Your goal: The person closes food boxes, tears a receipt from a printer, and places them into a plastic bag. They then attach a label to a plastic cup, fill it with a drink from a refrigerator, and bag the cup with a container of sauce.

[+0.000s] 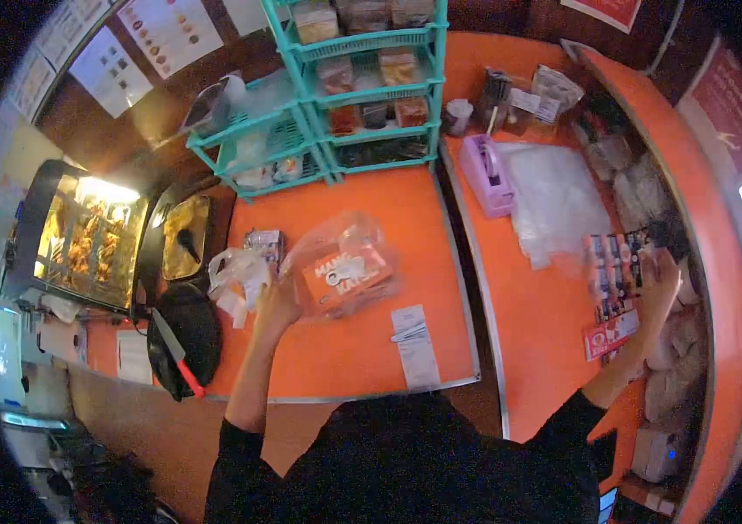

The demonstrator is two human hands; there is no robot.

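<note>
You seem to be selecting something: your right hand [662,272] is hovering by the multicoloured printed strips [605,272]; your left hand [276,306] is lying between the crumpled white plastic bag [235,271] and the clear-bagged orange printed box [352,281]. I cannot tell either grip; securing hold is probably mattering next.

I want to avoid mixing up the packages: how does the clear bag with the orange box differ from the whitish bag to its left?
The clear bag looks larger; the whitish bag looks smaller. The clear bag shows an orange box with white lettering, while the whitish bag's contents are hard to tell. Both are crumpled plastic.
</note>
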